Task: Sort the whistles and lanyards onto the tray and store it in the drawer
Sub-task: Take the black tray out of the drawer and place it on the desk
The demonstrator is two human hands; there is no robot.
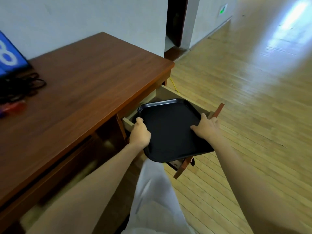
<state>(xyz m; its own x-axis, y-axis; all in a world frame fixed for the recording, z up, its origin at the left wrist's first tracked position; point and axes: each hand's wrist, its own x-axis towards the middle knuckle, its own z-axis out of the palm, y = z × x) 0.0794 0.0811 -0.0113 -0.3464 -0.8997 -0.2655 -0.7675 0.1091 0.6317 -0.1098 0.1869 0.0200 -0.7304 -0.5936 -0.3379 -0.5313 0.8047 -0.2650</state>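
At the bottom edge a pale garment [152, 191] hangs between two bare forearms that reach forward. The left hand [140, 132] grips the left rim of the black tray [168, 129], its fingers curled round the edge. The right hand [206, 128] grasps the right rim, thumb laid on the tray's surface and fingers wrapped over the side. The tray is tilted, its near corner out above the drawer front and its far end down inside the open drawer [170, 94], which is pulled out from the right end of the brown wooden desk [84, 73]. Farther left on the desk top lies a tangle of black lanyards [22, 85], with blurred red shapes [15, 106] just beside it, too soft to name, and a blue board [8, 54] bearing a white figure behind. Beyond the drawer a yellow cable [174, 86] lies on the plank floor [244, 98], and a dark doorway [175, 22] opens in the far wall
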